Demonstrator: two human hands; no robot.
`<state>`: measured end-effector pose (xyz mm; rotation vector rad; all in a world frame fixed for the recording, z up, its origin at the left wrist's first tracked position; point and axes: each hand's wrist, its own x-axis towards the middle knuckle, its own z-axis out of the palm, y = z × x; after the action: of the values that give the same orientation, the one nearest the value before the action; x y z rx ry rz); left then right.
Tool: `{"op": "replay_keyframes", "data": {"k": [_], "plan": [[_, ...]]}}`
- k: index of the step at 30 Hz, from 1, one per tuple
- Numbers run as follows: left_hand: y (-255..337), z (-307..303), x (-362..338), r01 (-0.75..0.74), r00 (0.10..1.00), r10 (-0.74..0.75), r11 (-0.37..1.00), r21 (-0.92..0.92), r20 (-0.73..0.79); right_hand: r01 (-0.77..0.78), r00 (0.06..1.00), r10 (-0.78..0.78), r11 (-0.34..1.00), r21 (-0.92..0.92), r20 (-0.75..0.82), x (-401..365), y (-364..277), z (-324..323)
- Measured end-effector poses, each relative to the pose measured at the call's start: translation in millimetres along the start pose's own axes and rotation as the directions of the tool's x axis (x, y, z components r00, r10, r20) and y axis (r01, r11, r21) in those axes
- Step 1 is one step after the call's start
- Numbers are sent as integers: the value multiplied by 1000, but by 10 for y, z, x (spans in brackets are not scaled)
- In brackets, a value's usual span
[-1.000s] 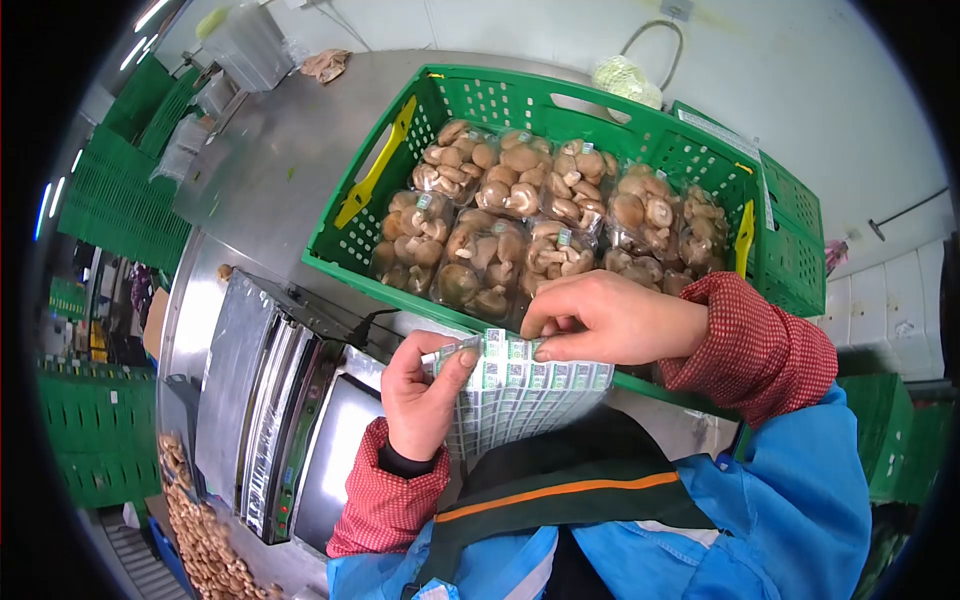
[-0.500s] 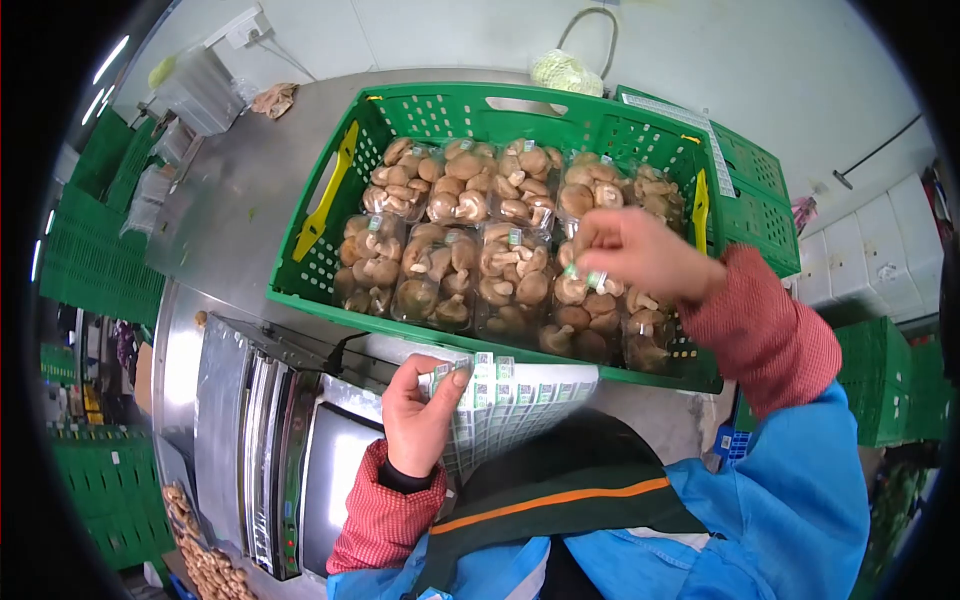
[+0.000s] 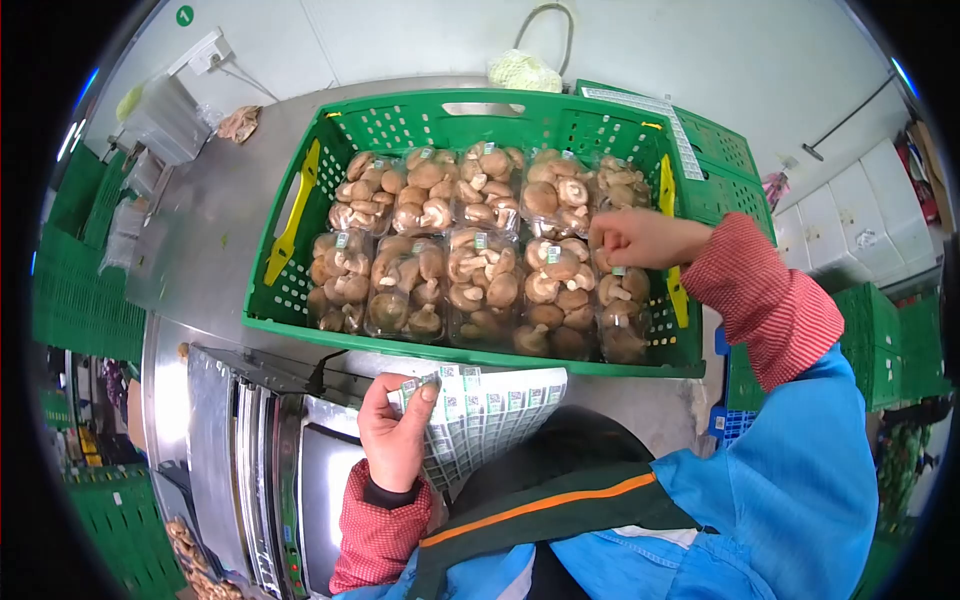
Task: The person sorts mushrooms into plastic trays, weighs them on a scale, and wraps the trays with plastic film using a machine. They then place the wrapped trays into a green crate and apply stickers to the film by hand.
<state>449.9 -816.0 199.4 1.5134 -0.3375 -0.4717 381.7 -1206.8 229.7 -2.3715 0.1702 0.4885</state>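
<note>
My left hand (image 3: 396, 430) grips a sheet of label stickers (image 3: 490, 410) by its upper left corner, thumb on top. The sheet carries rows of small green-and-white labels with square codes and hangs in front of my apron. My right hand (image 3: 645, 238) has its fingers curled together over the front right clear pack of mushrooms (image 3: 622, 315); what is between the fingertips, if anything, is hidden. A small label (image 3: 618, 271) shows just under those fingers. Brown-capped mushroom packs (image 3: 485, 265) stand in two rows in the green crate (image 3: 480, 352), with small labels visible on several.
A metal machine with a dark-framed plate (image 3: 330, 490) sits left of my left hand. Behind the crate stand another green crate (image 3: 725, 150) with a label sheet (image 3: 650, 108) on it and a netted pale bundle (image 3: 525, 72). A clear plastic container (image 3: 170, 120) is at the back left.
My right hand has moved from above the fourth front pack to the rightmost one. A label now shows plainly on the fourth pack. The view has shifted slightly; my left hand keeps the sheet.
</note>
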Motion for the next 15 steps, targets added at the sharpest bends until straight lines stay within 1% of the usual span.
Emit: {"op": "replay_keyframes", "data": {"k": [1, 2, 3, 4, 6, 7, 8, 9, 10, 11, 12, 13, 15], "plan": [[27, 26, 7, -3, 1000, 3, 1000, 11, 3, 79, 994, -90, 985, -151, -65, 3, 142, 114], [80, 61, 2, 5, 1000, -5, 1000, -14, 20, 144, 976, -186, 942, -303, -114, 16, 284, 244], [88, 82, 14, -8, 999, 8, 1000, -3, 32, 195, 947, -286, 871, -452, -143, -12, 345, 322], [91, 106, 16, -19, 999, 18, 1000, 7, 39, 89, 971, -185, 870, -486, -153, -84, 204, 353], [109, 127, -21, -25, 998, 24, 1000, 7, 53, -41, 928, -157, 857, -514, -337, -221, -63, 357], [130, 141, -39, -26, 998, 26, 1000, -6, 60, -108, 891, -148, 848, -519, -428, -289, -196, 353], [153, 158, -52, -29, 997, 30, 999, -21, 66, -39, 810, -276, 855, -518, -518, -362, -324, 356], [182, 171, -68, -50, 996, 52, 998, -29, 69, 115, 875, -203, 969, -218, -440, -488, -554, 354], [213, 182, -88, -70, 995, 73, 997, -37, 74, 218, 928, -166, 968, 123, -335, -609, -770, 405], [228, 195, -104, -91, 992, 94, 995, -44, 83, 254, 953, -198, 935, 249, -227, -695, -882, 546], [225, 193, -113, -119, 989, 124, 991, -64, 84, 304, 947, -272, 930, 207, -168, -766, -1015, 638], [217, 177, -120, -146, 984, 153, 986, -85, 86, 326, 944, -306, 926, 193, -127, -839, -1135, 704], [231, 239, -119, -187, 977, 199, 974, -130, 81, 211, 975, -221, 934, 289, 4, -861, -1081, 795]]}}
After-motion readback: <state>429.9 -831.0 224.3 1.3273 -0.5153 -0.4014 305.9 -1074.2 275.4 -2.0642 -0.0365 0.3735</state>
